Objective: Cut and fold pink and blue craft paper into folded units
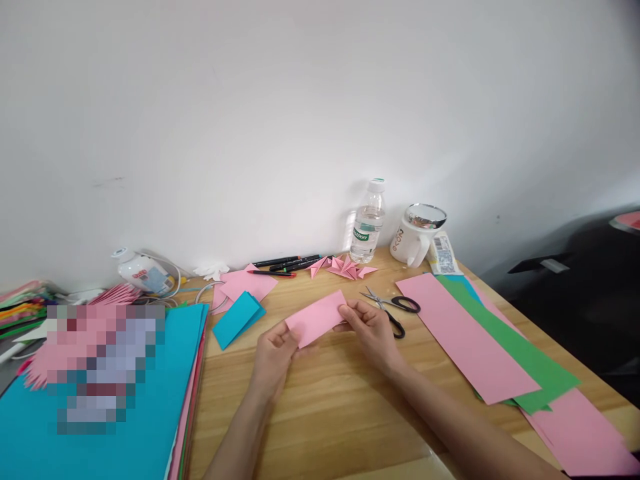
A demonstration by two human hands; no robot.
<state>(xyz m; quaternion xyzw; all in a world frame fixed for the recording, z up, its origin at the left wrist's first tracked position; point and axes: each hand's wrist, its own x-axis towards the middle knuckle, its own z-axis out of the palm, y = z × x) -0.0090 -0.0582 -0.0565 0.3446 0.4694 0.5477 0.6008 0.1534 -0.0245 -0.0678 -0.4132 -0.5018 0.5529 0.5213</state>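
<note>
A small oblong of pink paper is held up over the wooden table between my two hands. My left hand pinches its lower left corner, thumb on top. At the right end, my right hand grips the edge between thumb and fingers. Just beyond the right hand lie scissors with black handles, their blades spread, partly hidden by that hand. A folded blue paper rests on the table to the left of the pink one. Folded pink paper pieces stand farther back.
Pink strips and green paper overlap at the right edge. A water bottle, a lidded mug and several pens line the wall. Stacked blue sheets and a white bottle are at left.
</note>
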